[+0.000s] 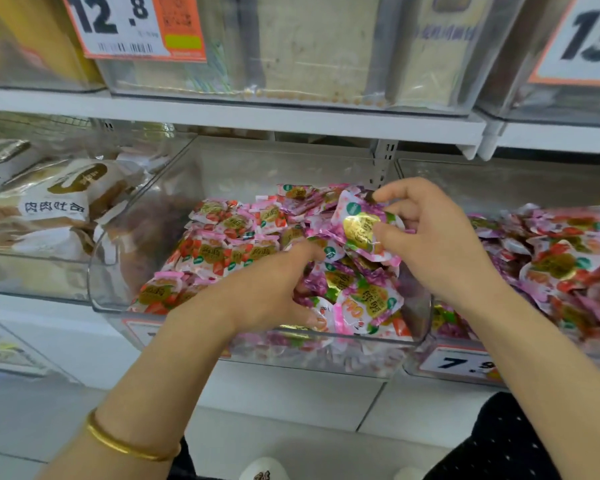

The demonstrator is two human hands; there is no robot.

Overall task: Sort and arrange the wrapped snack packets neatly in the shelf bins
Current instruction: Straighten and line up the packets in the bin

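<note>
right hand (pixel 437 244) pinching packet (pixel 361 230), above bin rim (pixel 111 308)

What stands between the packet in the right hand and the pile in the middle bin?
Nothing visible does. The right hand pinches the packet just above the pile in the open-topped middle bin. The left hand rests on the pile beside it.

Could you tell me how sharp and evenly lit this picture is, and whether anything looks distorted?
Head view: bright, even light, few shadows; glare on the clear plastic bin; the white shelf edge bows slightly from lens distortion; the right hand and the pink-and-gold foil packet it pinches are sharp; small print on the orange-and-white price tag is blurred.
</note>
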